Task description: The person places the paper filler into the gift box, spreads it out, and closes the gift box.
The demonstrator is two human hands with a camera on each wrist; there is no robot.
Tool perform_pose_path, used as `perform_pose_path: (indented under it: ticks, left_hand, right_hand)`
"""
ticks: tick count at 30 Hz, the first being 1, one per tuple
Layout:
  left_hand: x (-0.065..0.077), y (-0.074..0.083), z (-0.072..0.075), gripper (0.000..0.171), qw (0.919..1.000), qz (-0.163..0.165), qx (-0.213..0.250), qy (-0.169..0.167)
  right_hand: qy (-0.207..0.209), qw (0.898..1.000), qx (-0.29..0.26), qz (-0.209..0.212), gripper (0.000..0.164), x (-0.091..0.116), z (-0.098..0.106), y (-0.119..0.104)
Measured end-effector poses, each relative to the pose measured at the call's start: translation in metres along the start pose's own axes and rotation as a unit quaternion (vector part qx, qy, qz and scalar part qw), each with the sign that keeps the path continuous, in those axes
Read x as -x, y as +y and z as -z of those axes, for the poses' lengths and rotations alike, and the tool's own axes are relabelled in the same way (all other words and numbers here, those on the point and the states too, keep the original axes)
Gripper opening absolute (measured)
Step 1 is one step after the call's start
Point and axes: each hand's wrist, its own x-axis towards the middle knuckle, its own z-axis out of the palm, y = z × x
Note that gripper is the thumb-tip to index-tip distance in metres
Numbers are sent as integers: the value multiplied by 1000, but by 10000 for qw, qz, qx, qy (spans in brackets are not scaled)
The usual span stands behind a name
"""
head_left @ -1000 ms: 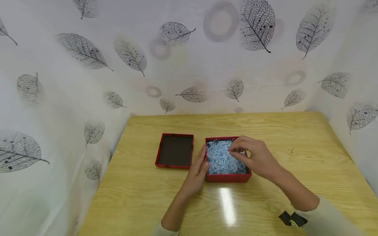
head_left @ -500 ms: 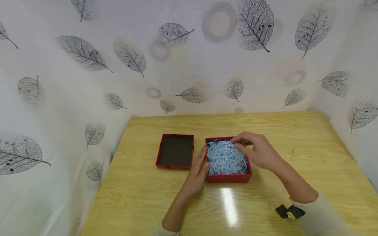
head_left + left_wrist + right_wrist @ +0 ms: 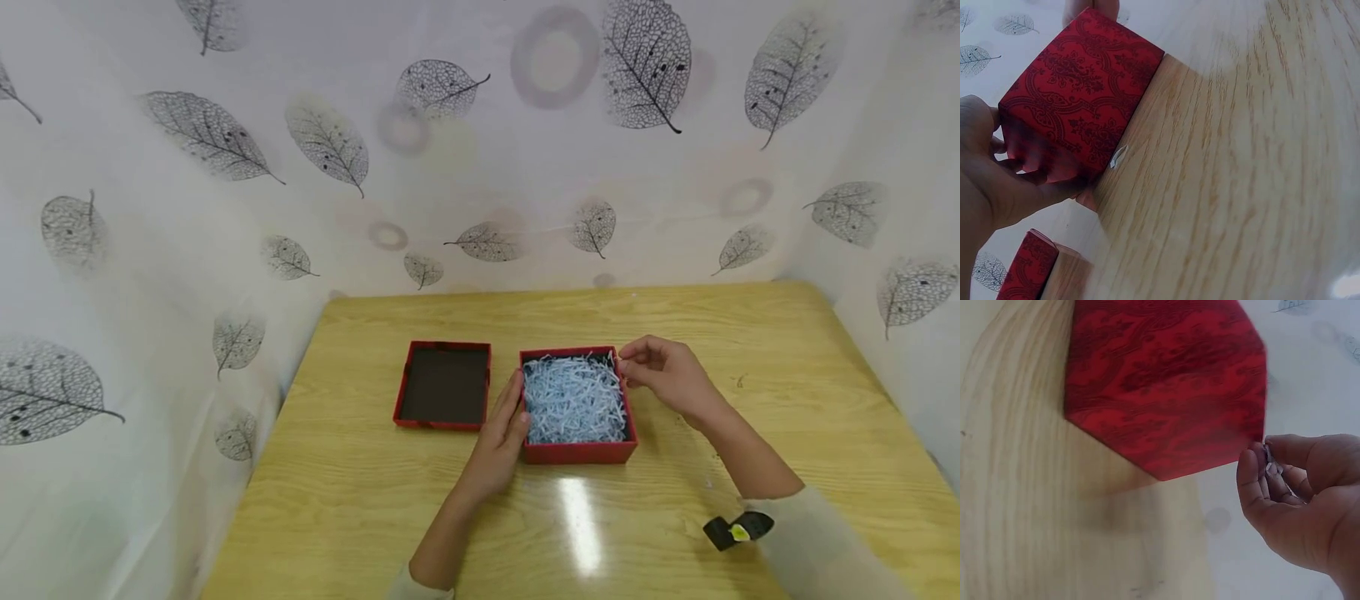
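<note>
A red patterned box [image 3: 581,452] stands on the table, filled with pale blue shredded paper [image 3: 573,400]. Against its left wall rests my left hand [image 3: 497,437], fingers extended along the side; the left wrist view shows fingers and thumb flat on that wall. My right hand [image 3: 667,375] is at the box's far right corner, just outside the rim. Between its thumb and fingertips it pinches a small whitish paper shred [image 3: 1274,467], partly hidden by the fingers.
Left of the box lies a shallow red lid [image 3: 444,385] with its dark inside facing up. A white paper scrap [image 3: 1119,156] lies beside the box on the wooden table [image 3: 360,500]. Leaf-printed cloth [image 3: 480,167] surrounds the table's back and sides.
My right hand has moved from above the shredded paper rightward to the box's far right corner. The left hand stays against the left wall, and the box and lid keep their places.
</note>
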Motion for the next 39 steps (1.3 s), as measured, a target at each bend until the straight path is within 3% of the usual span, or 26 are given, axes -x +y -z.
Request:
perform_pose_path:
  ticks: [6, 9, 12, 15, 20, 24, 28, 33, 39]
  left_hand:
    - [0, 0, 0, 63, 10000, 6, 16, 15]
    - [0, 0, 0, 63, 10000, 14, 29, 11]
    - [-1, 0, 0, 63, 10000, 22, 64, 2]
    - [-1, 1, 0, 63, 9999, 33, 122, -23]
    - [-2, 1, 1, 63, 9999, 40, 90, -55]
    - [-1, -1, 2, 63, 10000, 19, -8, -46]
    - [-1, -2, 2, 63, 10000, -13, -1, -16]
    - [-2, -4, 1, 62, 9997, -94, 201, -55]
    - [-1, -3, 1, 62, 9999, -86, 119, -15]
  right_hand:
    - [324, 9967, 685, 280, 16, 6, -6, -30]
    - [-27, 9923, 1102, 556, 14, 12, -17, -42]
    - [-609, 9813, 1572, 925, 14, 17, -30, -51]
    - [-704, 9758, 1795, 1028, 14, 20, -34, -57]
    - [-378, 9829, 1686, 638, 19, 17, -21, -70]
    - [-916, 9897, 1101, -14, 28, 11, -17, -72]
    - [-1466, 9848, 861, -343, 29, 5, -34, -66]
    - [-1497, 9727, 1763, -203, 26, -7, -67, -55]
    - [-1493, 9481, 2776, -416, 18, -25, -94, -35]
